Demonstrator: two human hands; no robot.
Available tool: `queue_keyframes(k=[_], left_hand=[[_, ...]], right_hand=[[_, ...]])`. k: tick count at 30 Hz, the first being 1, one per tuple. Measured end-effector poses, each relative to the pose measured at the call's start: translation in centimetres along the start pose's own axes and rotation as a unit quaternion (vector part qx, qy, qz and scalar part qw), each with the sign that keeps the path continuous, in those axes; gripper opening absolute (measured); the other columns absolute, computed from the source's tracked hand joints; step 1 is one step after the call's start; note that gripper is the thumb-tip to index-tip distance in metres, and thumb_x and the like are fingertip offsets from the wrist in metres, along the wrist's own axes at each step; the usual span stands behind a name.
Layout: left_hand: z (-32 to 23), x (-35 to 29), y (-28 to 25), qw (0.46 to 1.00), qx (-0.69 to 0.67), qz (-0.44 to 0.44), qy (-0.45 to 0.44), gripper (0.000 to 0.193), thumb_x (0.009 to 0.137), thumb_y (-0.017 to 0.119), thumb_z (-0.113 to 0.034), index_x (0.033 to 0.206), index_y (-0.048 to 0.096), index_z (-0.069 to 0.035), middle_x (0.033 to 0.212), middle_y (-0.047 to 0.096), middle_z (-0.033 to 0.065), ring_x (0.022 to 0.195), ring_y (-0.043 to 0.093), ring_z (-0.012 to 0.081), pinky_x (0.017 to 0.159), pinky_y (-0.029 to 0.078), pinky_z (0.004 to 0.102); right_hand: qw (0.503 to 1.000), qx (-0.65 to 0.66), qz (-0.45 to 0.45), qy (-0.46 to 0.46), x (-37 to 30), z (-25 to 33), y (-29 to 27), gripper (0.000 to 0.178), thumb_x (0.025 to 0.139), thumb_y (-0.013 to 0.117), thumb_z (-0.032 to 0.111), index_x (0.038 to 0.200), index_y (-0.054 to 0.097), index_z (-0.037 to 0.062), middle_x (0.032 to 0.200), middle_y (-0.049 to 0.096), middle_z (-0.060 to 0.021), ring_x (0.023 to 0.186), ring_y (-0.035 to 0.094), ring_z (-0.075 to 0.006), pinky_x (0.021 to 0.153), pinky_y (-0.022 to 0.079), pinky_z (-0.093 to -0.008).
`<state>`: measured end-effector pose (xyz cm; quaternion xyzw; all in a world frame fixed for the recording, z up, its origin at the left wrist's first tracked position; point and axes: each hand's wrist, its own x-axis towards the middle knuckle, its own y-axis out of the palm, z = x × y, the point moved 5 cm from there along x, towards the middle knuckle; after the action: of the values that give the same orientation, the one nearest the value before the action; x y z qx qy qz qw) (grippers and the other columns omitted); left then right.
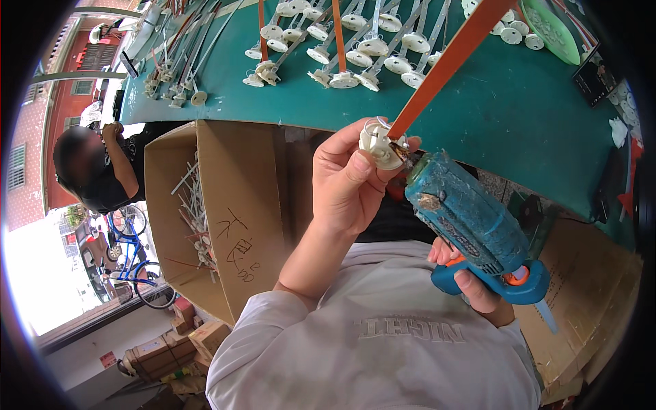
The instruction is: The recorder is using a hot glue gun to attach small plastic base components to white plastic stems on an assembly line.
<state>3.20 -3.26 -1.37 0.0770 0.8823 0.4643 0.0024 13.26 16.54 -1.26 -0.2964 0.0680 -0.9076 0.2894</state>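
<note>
My left hand (348, 184) pinches a white round plastic fitting (380, 145) between thumb and fingers, in front of the table edge. A long orange strip (444, 65) rises from the fitting up and to the right. My right hand (475, 287) is wrapped round the handle of a worn blue glue gun (468, 212). The gun's dirty nozzle points at the fitting, where the strip joins it; whether it touches cannot be told. From the back of the gun sticks a pale glue stick (545, 316).
Across the green table (273, 106) lie several white fittings with strips (372, 48). A green bowl (550, 31) stands at the far right. Left of me is an open cardboard box (249, 212) holding strips; another box (588, 294) is at right. A person (102, 167) sits at far left.
</note>
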Motion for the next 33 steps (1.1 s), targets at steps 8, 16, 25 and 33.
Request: queue_keyframes(k=[8, 16, 25, 33], left_hand=[[-0.1, 0.0, 0.1, 1.000, 0.000, -0.003, -0.003, 0.053, 0.090, 0.078, -0.024, 0.128, 0.059, 0.007, 0.118, 0.068, 0.0235, 0.110, 0.068, 0.0401, 0.092, 0.061, 0.0447], [-0.1, -0.1, 0.0, 0.999, -0.031, -0.009, -0.013, 0.054, 0.092, 0.075, -0.027, 0.129, 0.057, 0.008, 0.119, 0.067, 0.0244, 0.110, 0.068, 0.0404, 0.091, 0.062, 0.0441], [-0.4, 0.0, -0.2, 1.000, 0.002, 0.016, 0.002, 0.055, 0.092, 0.076, -0.027, 0.130, 0.058, 0.008, 0.120, 0.067, 0.0226, 0.111, 0.068, 0.0392, 0.096, 0.059, 0.0474], [0.0, 0.2, -0.3, 0.999, 0.035, -0.006, 0.030, 0.053, 0.089, 0.079, -0.022, 0.129, 0.058, 0.005, 0.122, 0.066, 0.0188, 0.114, 0.067, 0.0385, 0.099, 0.057, 0.0463]], right_hand=[[0.909, 0.329, -0.185, 0.174, -0.2, -0.8, 0.0, 0.038, 0.085, 0.063, -0.003, 0.122, 0.059, 0.0000, 0.108, 0.072, -0.0169, 0.098, 0.070, -0.0285, 0.090, 0.057, -0.0483], [0.936, 0.270, -0.163, 0.155, 0.1, -0.6, -0.7, 0.033, 0.082, 0.067, -0.003, 0.114, 0.062, 0.0012, 0.106, 0.072, -0.0145, 0.093, 0.071, -0.0253, 0.084, 0.059, -0.0428], [0.938, 0.282, -0.136, 0.148, 0.7, -0.5, -0.9, 0.035, 0.079, 0.069, -0.007, 0.113, 0.066, -0.0007, 0.105, 0.073, -0.0136, 0.095, 0.071, -0.0238, 0.082, 0.060, -0.0361], [0.870, 0.387, -0.199, 0.231, -0.8, -1.6, -0.7, 0.034, 0.077, 0.070, -0.005, 0.110, 0.069, 0.0000, 0.102, 0.074, -0.0130, 0.092, 0.073, -0.0219, 0.081, 0.059, -0.0343]])
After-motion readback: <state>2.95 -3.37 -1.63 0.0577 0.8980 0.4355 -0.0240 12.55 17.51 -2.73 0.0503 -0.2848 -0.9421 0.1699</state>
